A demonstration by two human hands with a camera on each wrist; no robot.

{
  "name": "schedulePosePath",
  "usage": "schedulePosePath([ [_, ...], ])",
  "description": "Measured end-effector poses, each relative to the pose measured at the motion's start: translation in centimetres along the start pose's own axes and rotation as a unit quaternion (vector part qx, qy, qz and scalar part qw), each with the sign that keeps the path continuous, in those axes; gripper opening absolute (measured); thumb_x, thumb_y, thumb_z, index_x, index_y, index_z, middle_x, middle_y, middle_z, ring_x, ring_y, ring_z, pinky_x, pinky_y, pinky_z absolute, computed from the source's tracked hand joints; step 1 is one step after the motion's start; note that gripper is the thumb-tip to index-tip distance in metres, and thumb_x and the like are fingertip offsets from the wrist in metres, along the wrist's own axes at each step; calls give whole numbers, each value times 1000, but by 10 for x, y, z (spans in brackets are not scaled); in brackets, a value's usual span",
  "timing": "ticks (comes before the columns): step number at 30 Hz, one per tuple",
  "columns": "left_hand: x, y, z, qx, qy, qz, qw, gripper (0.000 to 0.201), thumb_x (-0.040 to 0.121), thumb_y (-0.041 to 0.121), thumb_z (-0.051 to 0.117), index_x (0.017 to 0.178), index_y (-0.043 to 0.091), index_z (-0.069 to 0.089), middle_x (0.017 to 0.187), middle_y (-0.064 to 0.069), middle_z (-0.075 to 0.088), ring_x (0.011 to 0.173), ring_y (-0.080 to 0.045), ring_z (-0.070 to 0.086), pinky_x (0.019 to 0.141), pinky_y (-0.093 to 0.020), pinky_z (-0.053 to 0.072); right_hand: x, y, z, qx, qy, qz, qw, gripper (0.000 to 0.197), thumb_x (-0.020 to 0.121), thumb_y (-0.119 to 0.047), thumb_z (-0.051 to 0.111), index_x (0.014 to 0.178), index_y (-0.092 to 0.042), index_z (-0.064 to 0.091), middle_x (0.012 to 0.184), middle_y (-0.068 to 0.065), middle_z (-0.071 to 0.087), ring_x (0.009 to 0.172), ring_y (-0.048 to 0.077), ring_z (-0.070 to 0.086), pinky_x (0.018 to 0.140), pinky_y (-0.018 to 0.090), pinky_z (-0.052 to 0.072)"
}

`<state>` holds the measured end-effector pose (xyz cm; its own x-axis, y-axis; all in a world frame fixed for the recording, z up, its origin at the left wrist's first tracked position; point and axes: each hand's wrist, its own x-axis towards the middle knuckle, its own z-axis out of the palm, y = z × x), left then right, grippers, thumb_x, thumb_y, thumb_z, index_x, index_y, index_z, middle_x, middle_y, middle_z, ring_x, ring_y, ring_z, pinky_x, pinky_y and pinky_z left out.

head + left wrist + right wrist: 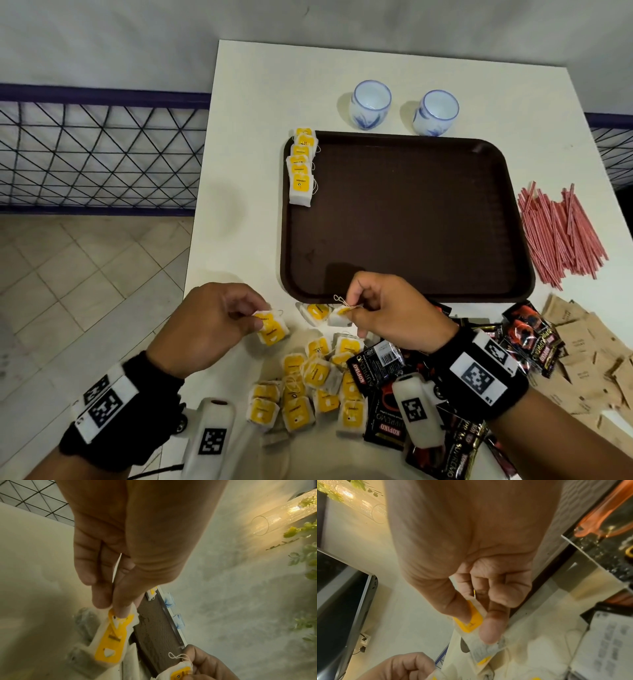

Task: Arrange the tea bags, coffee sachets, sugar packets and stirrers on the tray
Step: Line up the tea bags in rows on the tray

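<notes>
A brown tray (411,219) lies on the white table, with a row of several yellow-tagged tea bags (302,168) along its far left edge. My left hand (219,318) pinches two tea bags (271,328), seen close in the left wrist view as tea bags (111,639). My right hand (373,308) pinches another tea bag (339,314) by its yellow tag (471,618), just in front of the tray's near edge. A loose heap of tea bags (308,387) lies below both hands.
Black and red coffee sachets (387,370) and brown sugar packets (589,356) lie at the near right. Pink stirrers (558,236) are piled right of the tray. Two blue-and-white cups (370,104) stand behind it. The table's left edge drops to a tiled floor.
</notes>
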<state>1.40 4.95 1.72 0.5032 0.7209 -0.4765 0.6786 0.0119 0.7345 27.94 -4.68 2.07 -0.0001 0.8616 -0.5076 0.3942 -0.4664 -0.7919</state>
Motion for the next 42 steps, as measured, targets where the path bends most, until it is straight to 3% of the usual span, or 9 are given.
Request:
schedulePosePath([
  [4,-4,5,2,-22,14,32,999,17,78,14,83,73,28,76,79,19,75,74,-8,68,66,-8,45,0,-1,0,-3,-1,-8,1000,20,86,-6,69,81,-21,59,67,-7,67,63,21,73,67,53,56],
  [8,-9,19,-4,-103,16,60,993,7,80,19,81,79,25,78,89,10,77,81,-15,70,70,-28,54,1,0,-2,-2,-5,-11,1000,18,86,-6,70,82,-20,59,69,-7,67,64,20,73,68,51,56],
  [14,27,35,-13,-153,28,96,983,5,85,12,75,85,16,74,87,-2,78,87,-23,74,83,-33,55,14,-2,-13,3,14,-20,1000,12,88,-3,67,86,-12,59,67,6,71,62,17,70,55,31,47],
  [18,78,38,-12,-79,35,112,990,10,87,16,76,84,25,73,82,3,77,80,-15,72,81,-38,55,33,-3,-19,48,24,-2,999,12,90,1,64,88,-8,57,74,17,69,66,22,73,54,33,52],
  [21,111,47,-13,-21,47,133,990,5,88,21,75,86,25,72,78,8,72,69,0,64,74,-28,52,47,-7,-23,53,24,-5,998,9,92,0,63,91,-5,56,79,24,69,68,22,74,56,31,55],
  [26,150,59,-16,62,61,163,983,5,87,22,75,86,23,71,75,7,68,72,-8,62,70,-22,44,69,-11,-26,56,16,-9,998,10,93,0,62,92,-6,54,77,24,70,69,26,74,56,30,56],
  [31,168,60,-16,44,90,164,981,7,83,22,79,83,21,73,68,10,66,59,0,59,64,-13,44,86,-14,-24,53,9,-8,999,10,94,-4,62,92,-9,53,76,18,69,68,24,74,55,29,55],
  [36,177,56,-18,41,121,155,980,7,82,20,80,84,15,75,72,2,68,66,-11,62,69,-22,48,104,-25,-23,44,7,-17,999,10,94,-5,63,92,-10,54,73,9,67,64,19,73,52,27,51],
  [42,184,50,-16,34,146,143,978,10,79,21,82,82,15,74,68,6,65,54,6,54,56,-5,37,133,-40,-23,49,31,-28,998,13,93,-2,63,88,-10,55,68,7,65,57,20,69,46,24,50],
])
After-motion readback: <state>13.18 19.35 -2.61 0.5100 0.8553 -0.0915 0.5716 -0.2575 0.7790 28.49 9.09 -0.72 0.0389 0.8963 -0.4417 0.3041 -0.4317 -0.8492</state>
